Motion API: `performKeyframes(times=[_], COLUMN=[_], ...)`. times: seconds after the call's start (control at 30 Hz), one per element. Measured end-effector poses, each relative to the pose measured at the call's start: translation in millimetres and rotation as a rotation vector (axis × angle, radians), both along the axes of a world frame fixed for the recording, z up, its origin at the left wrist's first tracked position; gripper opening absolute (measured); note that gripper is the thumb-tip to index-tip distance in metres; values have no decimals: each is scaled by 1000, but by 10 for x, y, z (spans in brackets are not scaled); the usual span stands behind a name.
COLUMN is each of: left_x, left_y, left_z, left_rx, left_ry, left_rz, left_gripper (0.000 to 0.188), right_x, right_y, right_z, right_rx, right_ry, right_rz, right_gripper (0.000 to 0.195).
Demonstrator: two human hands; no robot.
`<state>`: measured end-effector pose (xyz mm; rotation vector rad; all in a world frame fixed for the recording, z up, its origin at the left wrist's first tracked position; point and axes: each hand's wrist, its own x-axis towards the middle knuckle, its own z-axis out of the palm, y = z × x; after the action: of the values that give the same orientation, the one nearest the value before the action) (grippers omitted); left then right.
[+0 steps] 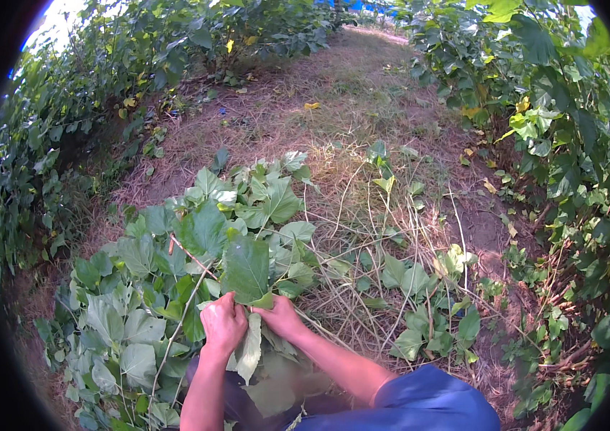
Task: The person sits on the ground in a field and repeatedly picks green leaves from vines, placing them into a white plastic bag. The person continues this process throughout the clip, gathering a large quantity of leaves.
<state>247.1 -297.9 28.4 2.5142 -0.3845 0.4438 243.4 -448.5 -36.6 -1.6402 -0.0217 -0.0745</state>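
Observation:
My left hand (223,324) and my right hand (281,320) are close together in front of me, both closed on a bunch of broad green leaves (246,268) that look like mulberry. The fingertips are hidden by the leaves. A pale, toothed leaf (250,350) hangs down between my hands. To the left and ahead of them spreads a large heap of leafy cut branches (138,318). A reddish-brown twig (195,258) slants through the heap, and a pale stem (174,335) lies along it beside my left forearm.
Thin, mostly stripped stems (385,269) lie on dry grass to the right, with some loose leaves (410,280) among them. Dense leafy bushes stand on the left (68,124) and the right (568,134). A grassy dirt path (358,75) runs ahead between them.

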Motion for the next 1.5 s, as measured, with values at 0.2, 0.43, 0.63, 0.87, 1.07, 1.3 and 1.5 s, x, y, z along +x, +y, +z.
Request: performKeyframes(times=[0.2,0.43,0.63,0.87,1.07,1.3,1.5], left_x=[32,-215,-475,-362,-306,-315,-217], left_y=[61,-36,207,374,340,331,323], left_z=[29,-12,-153,-105,-141,-80,50], left_rx=[25,-136,-221,-467,-418,-284,-368], left_ry=[-68,115,177,266,272,241,212], left_rz=[-148,-85,-53,38,60,-27,-122], left_gripper=[8,6,10,16,17,31,23], right_x=[105,371,809,317,62,-4,-56], right_y=[-52,-29,-761,-473,-228,11,31], right_z=[150,81,-353,497,395,383,379], right_rx=[-194,-262,-58,248,323,449,213], right_ry=[-236,-269,-6,151,228,232,6], right_rz=[-30,-183,-409,125,225,173,209], right_gripper=[20,21,25,33,26,20,23])
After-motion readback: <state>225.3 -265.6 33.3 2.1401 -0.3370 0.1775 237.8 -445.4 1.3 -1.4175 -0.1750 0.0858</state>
